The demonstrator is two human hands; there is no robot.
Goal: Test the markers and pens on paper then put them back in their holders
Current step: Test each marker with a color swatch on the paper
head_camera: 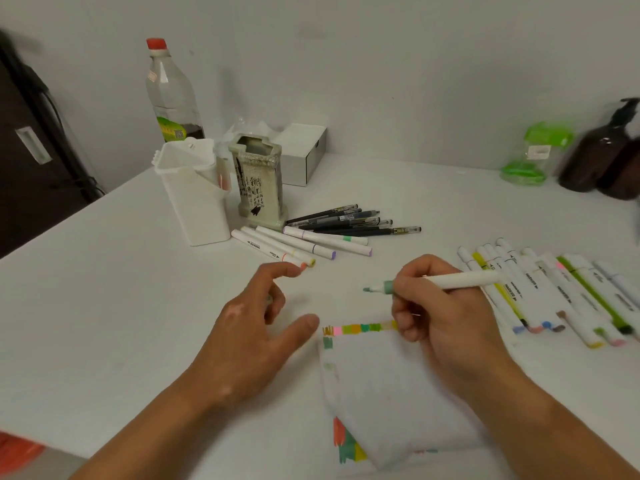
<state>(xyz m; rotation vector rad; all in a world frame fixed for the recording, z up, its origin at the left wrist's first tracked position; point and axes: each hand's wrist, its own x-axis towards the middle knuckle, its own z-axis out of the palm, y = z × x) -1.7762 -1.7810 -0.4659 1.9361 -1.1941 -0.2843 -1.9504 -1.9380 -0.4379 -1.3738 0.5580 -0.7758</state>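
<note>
Head view: white table (104, 306) set against a plain pale wall (381, 64), with a dark cabinet-like object (31, 150) beyond the table's left edge.

Right hand (446, 317): fingers and thumb curled round an uncapped white marker (460, 280), pinched near its green collar. The tip points left, clear of the paper. The barrel runs out to the right of the knuckles.

Left hand (256, 327): raised over the table, index finger and thumb extended, the other fingers curled under. Whether they hold anything cannot be told.

Paper (391, 386): lies beneath and between the 2 hands, mostly under the right wrist. Colour swatches run along its top edge, just below the right-hand fingers, and more mark its lower left corner.

Beyond the left hand stand 2 holders: a white plastic holder (194, 192) and, touching or just beside it, a grey ceramic holder (259, 181) with black characters. Loose white markers (301, 242) lie at their base, the nearest tip just beside the left index finger. Black pens (353, 221) lie bundled just behind these.

To the right of the right hand, a row of markers (554, 292) lies side by side.

Farther back: a clear bottle (171, 91) with a red cap, a white box (304, 154), a green-lidded container (533, 154) and a brown pump bottle (602, 150).
</note>
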